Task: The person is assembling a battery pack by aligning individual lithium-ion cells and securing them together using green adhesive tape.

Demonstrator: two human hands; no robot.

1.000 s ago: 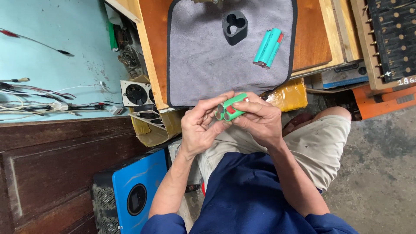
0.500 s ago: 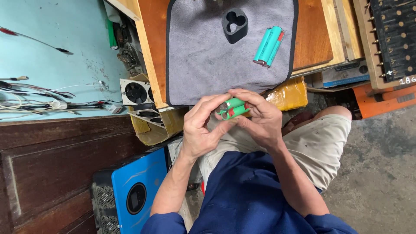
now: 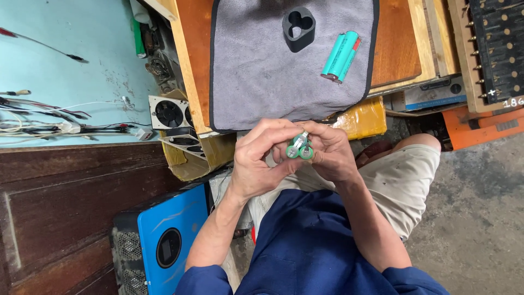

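Observation:
Both my hands hold a small pack of green cylindrical battery cells (image 3: 299, 148) in front of my lap, its round ends turned toward the camera. My left hand (image 3: 261, 161) wraps it from the left, my right hand (image 3: 328, 151) from the right, fingers curled around it. On the grey cloth mat (image 3: 256, 82) above lie another teal cell pack (image 3: 341, 56) and a black plastic cell holder (image 3: 298, 28) with a clover-shaped hole.
The mat lies on a wooden bench (image 3: 194, 49). Left of it are small cooling fans (image 3: 169, 113), wires (image 3: 49, 123) on a light-blue surface and a blue box unit (image 3: 164, 240) on the floor. A black perforated board (image 3: 499, 43) and orange case (image 3: 480, 128) sit at the right.
The cell pack has been turned in my hands from lying sideways to end-on toward the camera. My hands stay in the same place.

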